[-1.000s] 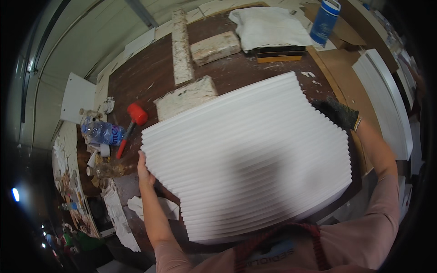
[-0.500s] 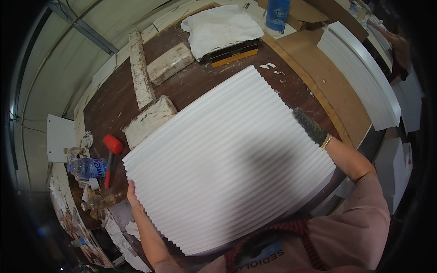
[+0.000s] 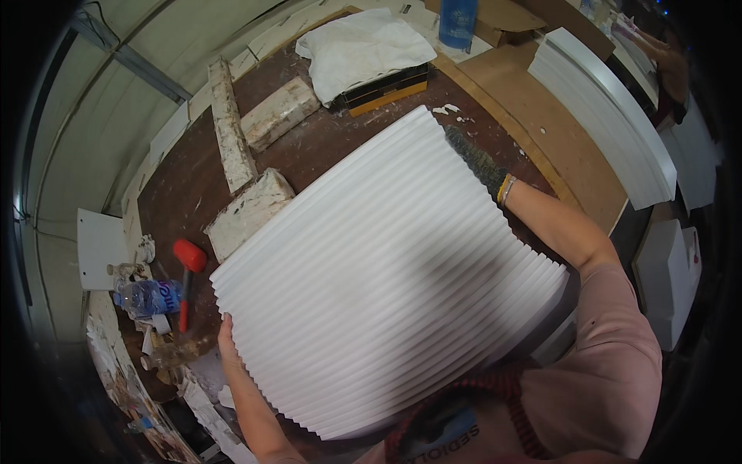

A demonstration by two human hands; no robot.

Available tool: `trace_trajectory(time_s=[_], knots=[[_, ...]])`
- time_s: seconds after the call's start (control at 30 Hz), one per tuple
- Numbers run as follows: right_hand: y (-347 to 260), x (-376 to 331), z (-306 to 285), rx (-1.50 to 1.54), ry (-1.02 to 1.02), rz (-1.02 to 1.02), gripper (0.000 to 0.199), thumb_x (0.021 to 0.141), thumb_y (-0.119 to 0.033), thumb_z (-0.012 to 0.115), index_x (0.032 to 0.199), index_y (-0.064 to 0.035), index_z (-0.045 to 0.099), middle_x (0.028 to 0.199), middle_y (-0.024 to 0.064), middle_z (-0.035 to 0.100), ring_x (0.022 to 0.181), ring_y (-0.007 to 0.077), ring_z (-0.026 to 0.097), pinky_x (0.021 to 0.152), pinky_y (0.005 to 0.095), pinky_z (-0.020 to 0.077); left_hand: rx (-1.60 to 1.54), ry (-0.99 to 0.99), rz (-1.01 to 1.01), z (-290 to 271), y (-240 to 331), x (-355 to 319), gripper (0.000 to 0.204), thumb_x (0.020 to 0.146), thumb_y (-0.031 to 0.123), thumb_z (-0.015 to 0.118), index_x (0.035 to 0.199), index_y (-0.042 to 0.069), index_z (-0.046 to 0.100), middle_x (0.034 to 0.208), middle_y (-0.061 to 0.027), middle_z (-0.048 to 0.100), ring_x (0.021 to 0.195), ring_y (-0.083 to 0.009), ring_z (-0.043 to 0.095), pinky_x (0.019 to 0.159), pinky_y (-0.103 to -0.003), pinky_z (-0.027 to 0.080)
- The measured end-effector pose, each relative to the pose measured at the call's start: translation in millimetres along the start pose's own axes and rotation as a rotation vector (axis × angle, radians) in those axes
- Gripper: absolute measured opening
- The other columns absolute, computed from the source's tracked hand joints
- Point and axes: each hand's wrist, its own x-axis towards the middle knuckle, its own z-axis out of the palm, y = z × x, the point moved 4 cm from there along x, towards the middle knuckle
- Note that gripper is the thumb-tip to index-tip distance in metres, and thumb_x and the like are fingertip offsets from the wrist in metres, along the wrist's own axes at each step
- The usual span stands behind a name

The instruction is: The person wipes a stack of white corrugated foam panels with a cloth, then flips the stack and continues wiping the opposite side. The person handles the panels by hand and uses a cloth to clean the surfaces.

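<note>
**Partial and Obscured Items**

White ridged stack: underside hidden.
Left hand: fingers mostly hidden behind the stack.
Gloved right hand: finger outlines indistinct.
Blue bottle: top cut off by upper edge.
Black-and-yellow box: top under white cloth.
Co-worker: blurred at dark rim.

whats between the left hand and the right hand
In the head view, the white ridged stack lies between the bare left hand and the gloved right hand.

2 wearer's hands, at least 2 white stacks, 3 crusted blocks, 1 mallet, 1 cloth, 1 tall blue bottle, 1 black-yellow box
</note>
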Motion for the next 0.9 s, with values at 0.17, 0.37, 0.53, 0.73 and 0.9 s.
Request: trace_trajectory(time_s=[0.17, 0.37, 0.53, 0.73, 0.9], knots=[[-47, -21, 10, -0.245, 0.046, 0.103, 0.058, 0.103, -0.007, 0.031, 0.159, 0.0038, 0.019, 0.167, 0.0181, 0.022, 0.154, 0.0295, 0.022, 0.128, 0.0386, 0.0179, -0.106, -0.191, -0.049, 8, 6, 3, 0.058, 0.096, 0.046, 0.066, 0.136, 0.004, 0.058, 0.125, -0.0075, 0.067, 0.113, -0.0225, 0.064, 0.098, -0.039, 0.052], [-74, -73, 2, -0.004, 0.076, 0.331, 0.054, 0.112, -0.034, 0.028, 0.158, -0.0066, 0.033, 0.162, 0.0098, 0.036, 0.149, 0.0204, 0.035, 0.124, 0.0351, 0.0258, 0.1, -0.002, 0.054, -34, -5, -28, 0.081, 0.101, 0.065, 0.043, 0.152, 0.003, 0.042, 0.155, -0.0127, 0.044, 0.142, -0.0261, 0.041, 0.118, -0.042, 0.032], [-49, -191, 1, 1.554, 0.004, 0.22, 0.073, 0.108, -0.056, 0.032, 0.16, -0.0055, 0.027, 0.165, 0.0073, 0.031, 0.151, 0.0207, 0.029, 0.126, 0.0334, 0.0203, -0.031, -0.106, 0.131, -58, -49, -119, 0.093, 0.1, 0.074, 0.026, 0.161, 0.004, 0.024, 0.168, -0.0127, 0.022, 0.154, -0.0293, 0.02, 0.125, -0.044, 0.013], [12, -236, 36, 2.268, -0.073, 0.115, 0.076, 0.107, -0.049, 0.037, 0.161, 0.001, 0.018, 0.168, 0.0133, 0.019, 0.154, 0.0237, 0.023, 0.128, 0.0363, 0.0164, -0.192, 0.174, -0.086, -66, -114, -174, 0.095, 0.096, 0.076, 0.04, 0.158, 0.005, 0.031, 0.16, -0.0128, 0.037, 0.146, -0.0285, 0.034, 0.122, -0.042, 0.024], [49, -247, 53, 2.786, 0.268, 0.081, 0.063, 0.109, -0.032, 0.031, 0.16, 0.0015, 0.017, 0.168, 0.0132, 0.02, 0.154, 0.0235, 0.023, 0.129, 0.0363, 0.0165, 0.029, 0.189, 0.058, -86, -112, -151, 0.092, 0.098, 0.073, 0.041, 0.156, 0.002, 0.034, 0.158, -0.0127, 0.04, 0.143, -0.0274, 0.039, 0.12, -0.04, 0.027]])
